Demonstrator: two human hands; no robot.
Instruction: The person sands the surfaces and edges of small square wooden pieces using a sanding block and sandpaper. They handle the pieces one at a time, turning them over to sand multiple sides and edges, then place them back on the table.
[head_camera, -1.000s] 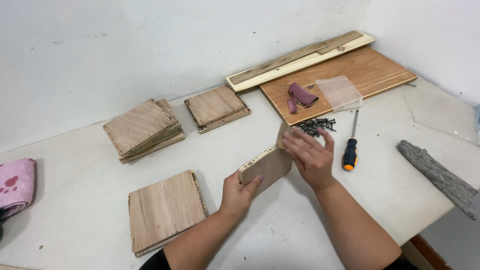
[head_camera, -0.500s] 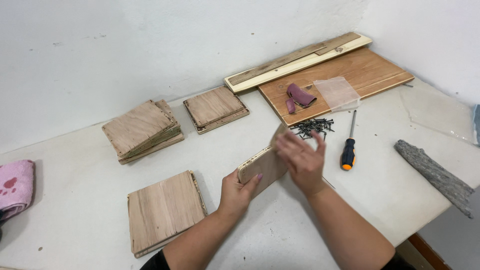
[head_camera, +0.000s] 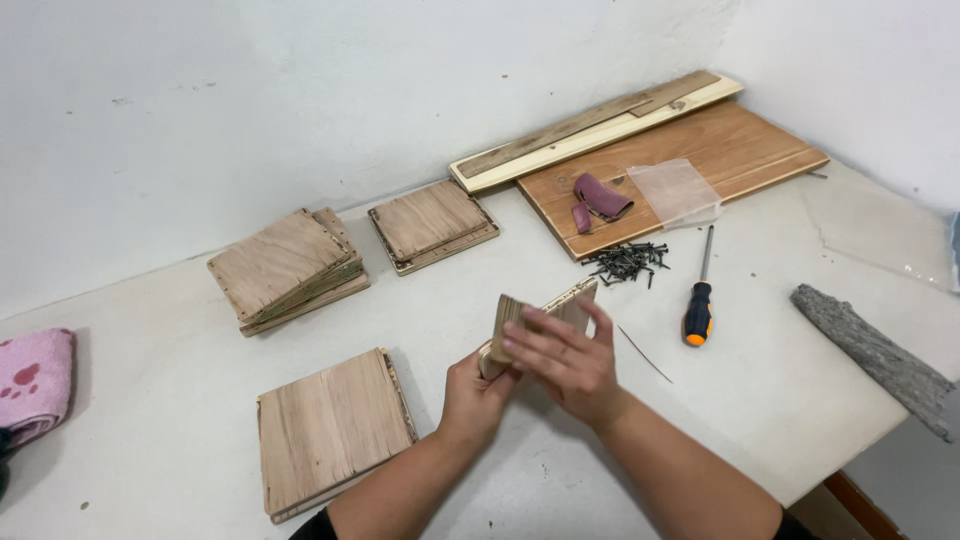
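- Small wooden panel (head_camera: 545, 315): held on edge above the white surface (head_camera: 160, 420), near centre, tilted slightly.
- Left hand (head_camera: 475, 392): fingers closed around the panel's lower near corner, gripping from below.
- Right hand (head_camera: 565, 362): fingers laid flat across the panel's near face, pressing it (thumb hidden, so a full grip cannot be confirmed).
- Flat wooden square (head_camera: 330, 428): lies left of the hands, near edge.
- Screwdriver (head_camera: 699, 300) and pile of dark screws (head_camera: 628, 262): right and far of the panel, apart from it.
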